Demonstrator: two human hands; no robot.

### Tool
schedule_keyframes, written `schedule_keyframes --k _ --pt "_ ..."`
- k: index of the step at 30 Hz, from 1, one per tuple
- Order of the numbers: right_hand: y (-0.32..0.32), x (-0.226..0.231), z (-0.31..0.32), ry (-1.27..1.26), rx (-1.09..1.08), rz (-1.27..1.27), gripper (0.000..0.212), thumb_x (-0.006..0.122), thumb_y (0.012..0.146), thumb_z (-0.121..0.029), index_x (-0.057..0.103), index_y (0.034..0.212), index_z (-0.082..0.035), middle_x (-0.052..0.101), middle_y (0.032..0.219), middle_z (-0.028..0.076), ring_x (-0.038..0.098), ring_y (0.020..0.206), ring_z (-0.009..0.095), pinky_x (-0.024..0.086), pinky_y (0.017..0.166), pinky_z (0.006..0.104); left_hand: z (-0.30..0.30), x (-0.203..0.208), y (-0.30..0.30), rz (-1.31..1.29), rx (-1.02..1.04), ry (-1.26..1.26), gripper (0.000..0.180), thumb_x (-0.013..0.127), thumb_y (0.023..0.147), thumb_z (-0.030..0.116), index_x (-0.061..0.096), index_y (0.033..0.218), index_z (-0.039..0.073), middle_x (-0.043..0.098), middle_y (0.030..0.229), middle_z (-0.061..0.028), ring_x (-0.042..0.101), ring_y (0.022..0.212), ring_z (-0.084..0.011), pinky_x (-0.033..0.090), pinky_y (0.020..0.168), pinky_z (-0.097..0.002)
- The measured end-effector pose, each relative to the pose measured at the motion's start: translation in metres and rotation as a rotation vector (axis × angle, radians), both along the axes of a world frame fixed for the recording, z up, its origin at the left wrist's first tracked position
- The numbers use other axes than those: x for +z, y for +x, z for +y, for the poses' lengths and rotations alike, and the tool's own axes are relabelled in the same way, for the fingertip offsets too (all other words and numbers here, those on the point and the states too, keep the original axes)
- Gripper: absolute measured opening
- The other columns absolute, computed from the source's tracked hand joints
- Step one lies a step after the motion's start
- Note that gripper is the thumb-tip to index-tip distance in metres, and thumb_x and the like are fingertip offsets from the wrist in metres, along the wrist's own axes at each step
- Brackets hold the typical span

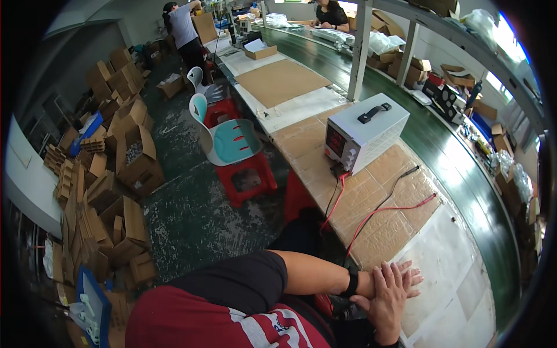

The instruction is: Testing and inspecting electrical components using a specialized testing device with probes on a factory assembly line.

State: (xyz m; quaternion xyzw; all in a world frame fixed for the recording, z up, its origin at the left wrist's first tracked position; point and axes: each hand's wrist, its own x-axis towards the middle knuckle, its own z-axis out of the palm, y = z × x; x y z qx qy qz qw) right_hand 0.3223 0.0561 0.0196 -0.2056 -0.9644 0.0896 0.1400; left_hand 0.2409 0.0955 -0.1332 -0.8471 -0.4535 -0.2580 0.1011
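Observation:
My left hand (413, 279) reaches in from the left, a black band round its wrist, and rests flat on the white sheet covering the bench. Across its back and wrist lies my right hand (386, 301), fingers stretched out, so much of the left hand is hidden. Neither holds anything. Beyond them a grey-white bench power supply (368, 132) stands on brown cardboard, with a black carry handle on top and a lit red display. From its front run a red lead (371, 213) and a black lead (390, 194), their ends lying apart on the bench near my hands.
A green conveyor belt (447, 168) runs along the bench's right side, beside a metal post (359, 52). To the left are a turquoise-seated chair (235, 142), red stools (246, 180) and piled cardboard boxes (136, 153). Two people are at work farther back.

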Motion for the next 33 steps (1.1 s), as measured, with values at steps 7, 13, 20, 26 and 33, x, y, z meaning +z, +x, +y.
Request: schedule_keyframes --k 7,13,20,26,33 --pt "-0.011 -0.013 -0.025 0.125 -0.005 -0.051 0.084 0.081 0.066 -0.052 0.062 0.130 -0.001 0.061 0.135 0.020 0.051 0.136 0.040 0.024 0.123 0.0570 -0.023 0.030 -0.021 -0.218 -0.210 -0.063 0.069 0.046 0.097 0.048 0.031 0.157 0.019 0.023 0.167 -0.0281 0.024 0.154 -0.0488 0.012 0.119 -0.0755" --pt "-0.015 -0.019 -0.029 0.109 -0.071 0.017 0.078 0.081 0.063 -0.036 0.062 0.130 -0.003 0.062 0.135 0.018 0.052 0.135 0.039 0.023 0.123 0.0555 -0.017 0.025 -0.016 -0.208 -0.234 -0.052 0.073 0.047 0.096 0.054 0.031 0.157 0.017 0.022 0.166 -0.0298 0.023 0.154 -0.0494 0.011 0.119 -0.0758" --pt "0.001 0.019 -0.020 -0.074 0.027 -0.004 0.055 0.076 0.087 -0.027 0.061 0.135 -0.005 0.062 0.139 0.017 0.053 0.135 0.037 0.026 0.123 0.0487 -0.001 -0.001 -0.003 -0.041 -0.127 0.040 0.066 0.046 0.098 0.046 0.034 0.155 0.015 0.024 0.165 -0.0305 0.024 0.153 -0.0508 0.010 0.118 -0.0779" --pt "0.001 0.000 -0.003 -0.319 -0.066 0.278 0.062 0.079 0.073 -0.025 0.064 0.128 -0.003 0.062 0.139 0.018 0.053 0.135 0.039 0.028 0.122 0.0522 -0.005 0.005 -0.010 -0.435 -0.281 -0.116 0.062 0.056 0.094 0.037 0.046 0.147 0.006 0.038 0.158 -0.0295 0.034 0.150 -0.0431 0.021 0.125 -0.0594" --pt "-0.010 -0.015 0.010 -0.134 -0.298 0.130 0.042 0.074 0.086 -0.031 0.071 0.118 -0.003 0.067 0.132 0.016 0.054 0.134 0.040 0.028 0.121 0.0524 -0.021 -0.007 -0.026 -0.449 -0.324 -0.281 0.054 0.060 0.090 0.035 0.052 0.135 0.007 0.046 0.146 -0.0260 0.041 0.140 -0.0409 0.027 0.119 -0.0568"
